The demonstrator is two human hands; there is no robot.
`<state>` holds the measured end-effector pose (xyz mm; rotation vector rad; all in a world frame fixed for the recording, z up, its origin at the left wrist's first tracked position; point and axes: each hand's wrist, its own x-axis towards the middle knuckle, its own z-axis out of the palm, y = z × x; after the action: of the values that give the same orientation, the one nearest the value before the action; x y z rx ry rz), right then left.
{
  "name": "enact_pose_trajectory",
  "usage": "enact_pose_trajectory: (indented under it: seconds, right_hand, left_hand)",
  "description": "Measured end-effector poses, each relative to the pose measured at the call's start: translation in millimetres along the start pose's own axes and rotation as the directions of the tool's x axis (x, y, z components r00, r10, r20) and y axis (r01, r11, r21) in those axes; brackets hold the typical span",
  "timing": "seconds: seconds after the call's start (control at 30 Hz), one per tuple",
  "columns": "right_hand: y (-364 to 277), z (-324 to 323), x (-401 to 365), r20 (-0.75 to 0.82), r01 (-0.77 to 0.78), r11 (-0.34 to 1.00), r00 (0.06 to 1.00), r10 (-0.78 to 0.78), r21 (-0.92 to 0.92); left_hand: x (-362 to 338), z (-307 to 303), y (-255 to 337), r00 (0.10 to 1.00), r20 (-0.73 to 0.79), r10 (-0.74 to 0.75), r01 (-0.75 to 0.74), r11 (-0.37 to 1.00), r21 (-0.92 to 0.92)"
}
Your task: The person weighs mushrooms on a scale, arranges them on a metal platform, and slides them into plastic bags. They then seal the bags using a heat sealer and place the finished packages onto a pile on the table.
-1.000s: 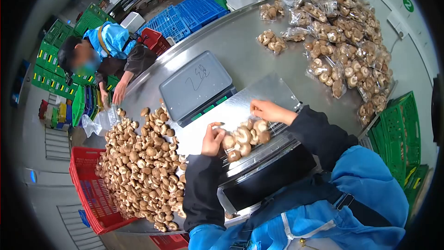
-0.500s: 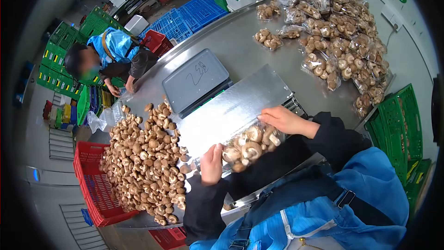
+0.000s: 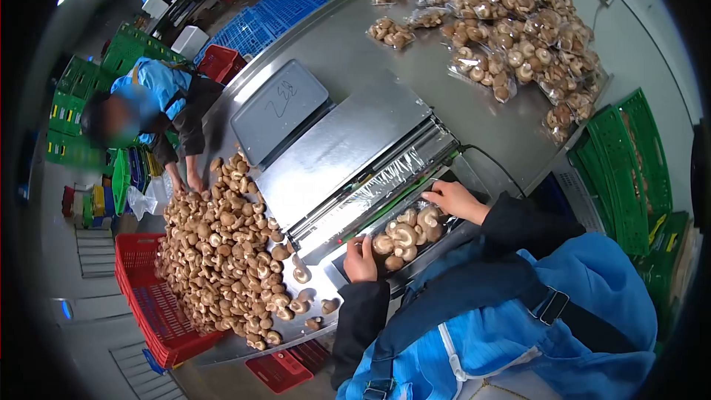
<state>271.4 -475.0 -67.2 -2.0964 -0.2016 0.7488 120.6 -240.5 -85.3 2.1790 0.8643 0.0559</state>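
A group of shiitake mushrooms [image 3: 406, 235] lies between my two hands, at the near side of a metal film-wrapping machine [image 3: 344, 152]. Clear plastic film [image 3: 389, 178] shows on the machine's roll and seems to stretch over the mushrooms. My left hand [image 3: 360, 261] is at the left end of the mushrooms, its thumb and fingers closed on the film's edge. At the right end, my right hand [image 3: 458, 201] pinches the film with bent fingers. The film's edges are hard to make out under both hands.
Loose shiitake mushrooms [image 3: 222, 252] are heaped on the left, beside a red crate [image 3: 148, 304]. Wrapped mushroom packs [image 3: 518, 37] pile up at the far right. A grey lid marked with writing [image 3: 278, 107] sits behind the machine. A co-worker [image 3: 159, 100] reaches toward the heap. Green crates [image 3: 629, 170] stand right.
My hands and the mushrooms have come off the machine's top toward me, baring the film roll. My view has shifted. The co-worker's hands have moved to the heap.
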Motion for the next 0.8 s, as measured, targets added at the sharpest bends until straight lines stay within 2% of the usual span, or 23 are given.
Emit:
enact_pose_trajectory:
  seconds: [0.1,0.17,0.2,0.23,0.27,0.33,0.4,0.43,0.47,0.5,0.53,0.57,0.6,0.63,0.67,0.73,0.77,0.8]
  right_hand:
    - [20.8,2.6,-4.9,-0.072,0.095,0.995,0.993,-0.093,0.017]
    - [30.3,17.0,-3.5,-0.052,0.148,0.93,0.989,-0.138,0.337]
    - [31.3,20.8,-5.7,-0.047,0.166,0.859,0.985,-0.164,0.485]
    - [36.0,15.0,-11.2,-0.018,0.111,0.817,0.992,-0.122,0.566]
    - [15.5,-6.0,-27.8,0.083,-0.048,0.692,0.996,-0.017,0.72]
    - [5.0,-33.3,-59.8,0.036,-0.014,0.436,0.998,-0.043,0.9]
    - [-1.1,-57.2,-96.9,-0.06,0.062,0.448,0.998,-0.018,0.892]
    - [7.1,-62.2,-107.7,-0.122,0.098,0.478,0.992,0.02,0.873]
    - [18.0,-66.4,-116.9,-0.188,0.135,0.508,0.981,0.055,0.851]
    - [38.9,-64.5,-118.5,-0.256,0.145,0.529,0.956,0.143,0.836]
    - [65.1,-55.8,-115.1,-0.399,0.204,0.681,0.906,0.141,0.703]
    - [94.4,-43.6,-108.0,-0.53,0.232,0.812,0.841,0.109,0.535]
    - [123.4,-28.5,-100.4,-0.642,0.228,0.911,0.765,0.051,0.344]
    - [141.1,-11.9,-92.0,-0.705,0.129,0.96,0.704,0.088,0.249]
    - [151.6,3.6,-83.8,-0.767,0.115,0.988,0.641,0.007,0.106]
    - [164.6,32.5,-66.5,-0.763,0.09,0.996,0.643,-0.067,-0.013]
    - [169.4,52.1,-58.2,-0.784,0.051,0.999,0.621,-0.018,0.017]
    - [160.9,58.9,-64.8,-0.674,0.047,0.981,0.732,0.094,0.188]
  left_hand:
    - [-16.0,12.4,-30.0,0.991,-0.103,0.081,-0.113,0.925,-0.363]
    - [-29.6,17.5,-35.8,0.986,-0.132,0.099,-0.154,0.837,-0.525]
    - [-30.4,17.0,-41.9,0.982,-0.17,0.083,-0.162,0.837,-0.523]
    - [-26.9,15.6,-50.2,0.976,-0.208,0.068,-0.17,0.836,-0.522]
    - [-22.8,13.0,-55.3,0.967,-0.248,0.053,-0.179,0.835,-0.521]
    - [-24.8,-9.2,-29.8,0.961,-0.273,0.04,-0.197,0.791,-0.579]
    - [-28.7,-24.3,-8.3,0.965,-0.226,0.134,-0.231,0.844,-0.484]
    - [-24.1,-16.6,-17.8,0.966,-0.196,0.17,-0.246,0.839,-0.485]
    - [-24.1,-15.9,-13.6,0.963,-0.158,0.218,-0.247,0.949,-0.197]
    - [-22.4,-5.4,-10.5,0.939,-0.163,0.302,-0.319,0.943,-0.094]
    - [-18.9,8.5,-7.2,0.909,-0.158,0.386,-0.39,0.921,0.008]
    - [-13.0,19.5,-4.4,0.923,-0.065,0.379,-0.373,0.923,0.094]
    - [-5.9,35.3,-5.3,0.85,-0.052,0.525,-0.503,0.835,0.223]
    - [-1.0,46.5,-2.4,0.805,0.034,0.593,-0.563,0.744,0.361]
    - [5.0,56.4,1.4,0.755,0.127,0.644,-0.614,0.624,0.483]
    - [20.6,75.9,14.5,0.699,0.219,0.681,-0.69,0.56,0.459]
    - [22.5,82.1,27.8,0.625,0.241,0.743,-0.772,0.539,0.338]
    - [20.1,82.5,45.1,0.572,0.323,0.754,-0.821,0.527,0.221]
